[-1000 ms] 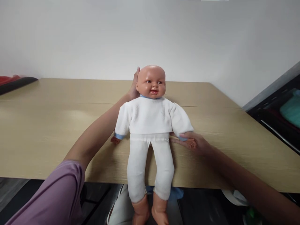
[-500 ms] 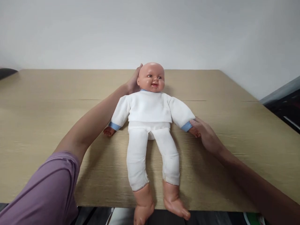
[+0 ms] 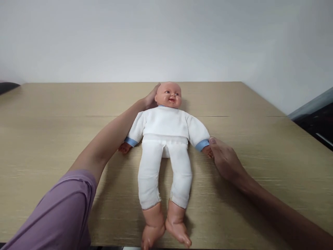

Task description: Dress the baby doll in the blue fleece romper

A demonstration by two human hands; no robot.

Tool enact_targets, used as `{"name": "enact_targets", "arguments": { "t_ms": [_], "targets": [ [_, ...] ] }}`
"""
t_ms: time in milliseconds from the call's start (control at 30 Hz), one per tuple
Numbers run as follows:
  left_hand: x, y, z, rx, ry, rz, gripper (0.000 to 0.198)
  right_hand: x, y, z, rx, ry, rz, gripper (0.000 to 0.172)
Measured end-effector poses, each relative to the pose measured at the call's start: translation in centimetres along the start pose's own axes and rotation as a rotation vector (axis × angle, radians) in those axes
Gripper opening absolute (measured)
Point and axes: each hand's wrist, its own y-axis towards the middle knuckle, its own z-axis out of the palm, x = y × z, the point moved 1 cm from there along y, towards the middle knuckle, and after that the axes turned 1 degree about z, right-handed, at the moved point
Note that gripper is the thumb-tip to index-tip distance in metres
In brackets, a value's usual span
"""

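Note:
A baby doll (image 3: 166,121) in a white top and white trousers with blue cuffs lies on its back, face up, head at the far side. My left hand (image 3: 151,99) cups the side and back of the doll's head (image 3: 169,94); most of its fingers are hidden behind it. My right hand (image 3: 225,158) is at the doll's arm on the right, its thumb against the blue cuff (image 3: 202,144) and its fingers curled by the small plastic hand (image 3: 208,151). The doll's bare feet (image 3: 178,225) reach the table's near edge.
A wooden table (image 3: 52,146) with a thin seam across it spreads under the doll. Behind it rises a pale wall (image 3: 166,41). Dark objects (image 3: 317,121) stand off the table's right side, and another dark shape (image 3: 7,87) shows at the far left.
The doll's head and upper body have sunk lower toward the table. Its feet have come closer together. My right hand has shifted slightly left and down with the doll's arm. The view has tilted slightly.

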Motion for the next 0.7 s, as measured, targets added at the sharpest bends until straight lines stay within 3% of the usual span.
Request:
{"name": "enact_targets", "arguments": {
  "t_ms": [167, 467, 700],
  "targets": [
    [0.3, 0.3, -0.9, -0.097, 0.024, -0.085, 0.084, -0.6, 0.4, 0.2, 0.011, -0.038, -0.044, 0.051],
    [-0.2, -2.7, 0.7, -0.036, 0.117, -0.088, 0.092, -0.7, 0.4, 0.4, 0.04, -0.092, -0.035, 0.049],
    [-0.9, -2.9, 1.3, -0.207, 0.358, -0.021, 0.084, -1.5, 0.5, 0.7, 0.026, -0.142, -0.084, 0.048]
  ]
}}
